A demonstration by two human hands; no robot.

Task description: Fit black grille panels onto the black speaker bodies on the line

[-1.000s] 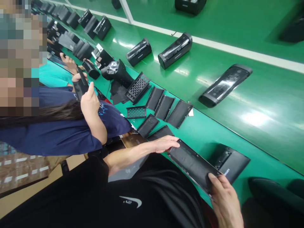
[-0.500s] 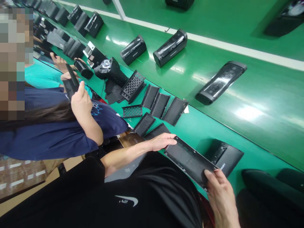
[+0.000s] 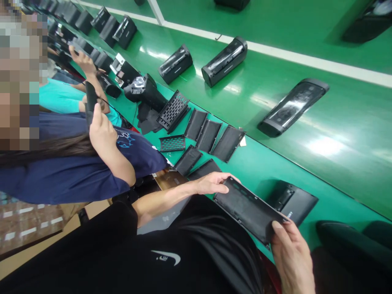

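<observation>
A long black panel [image 3: 248, 210] is held between both hands, its hollow inner side facing up. My left hand [image 3: 214, 183] grips its far left end, thumb on the inner face. At the near right end, my right hand [image 3: 289, 243] is closed on the panel with the thumb on top. Behind the panel a black speaker body [image 3: 301, 200] with white lettering lies on the green table [image 3: 257, 167]. Several similar black panels [image 3: 227, 143] lie on the table beyond my left hand.
Perforated black grilles [image 3: 173, 110] lie farther left. Black cylindrical speakers [image 3: 225, 61] stand along the green surface beyond the table edge. Dark rounded objects [image 3: 352, 245] sit at the right. At the left, a person in dark blue [image 3: 76, 171] holds a dark part.
The held panel and both hands have shifted slightly right, and the panel has tilted a little. The neighbouring person's dark part has turned more upright.
</observation>
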